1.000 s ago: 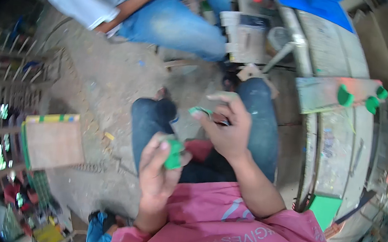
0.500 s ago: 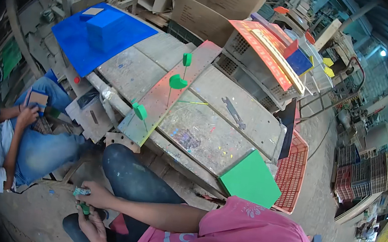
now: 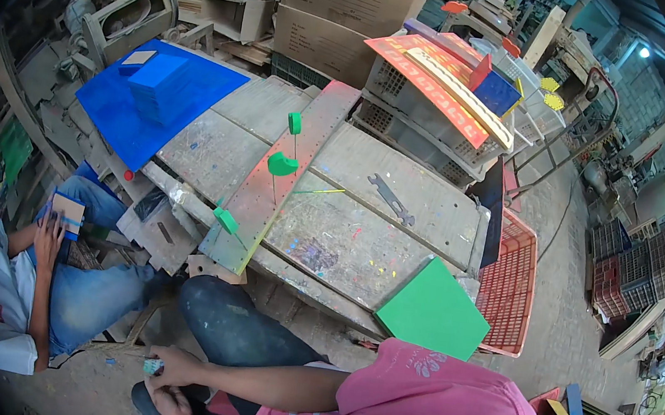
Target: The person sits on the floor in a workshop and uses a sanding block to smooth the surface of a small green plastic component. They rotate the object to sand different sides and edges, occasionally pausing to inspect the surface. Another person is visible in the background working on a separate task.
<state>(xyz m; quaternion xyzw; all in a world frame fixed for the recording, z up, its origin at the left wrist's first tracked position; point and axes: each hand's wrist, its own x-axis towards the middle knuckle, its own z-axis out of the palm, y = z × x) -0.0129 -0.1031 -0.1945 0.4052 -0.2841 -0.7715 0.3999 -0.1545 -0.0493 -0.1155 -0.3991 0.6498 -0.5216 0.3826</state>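
Observation:
My right hand is closed, with a small mottled teal and white piece showing at its fingers. It looks crumpled, but its kind is unclear. Just below, my left hand is curled close against the right, above my lap. A small green piece showed in it half a second ago; now the fingers hide it. On the bench, three small green painted shapes, among them a crescent-like one, stand on thin pins along a reddish perforated strip.
A green pentagonal board lies at the near bench corner, a wrench farther back. Blue blocks sit on a blue sheet. A red crate stands at right. At left, a co-worker's hand holds a flat board.
The view has shifted slightly. My hands have come closer together, and the green piece in the left has gone out of sight. The co-worker's hand has moved over the board.

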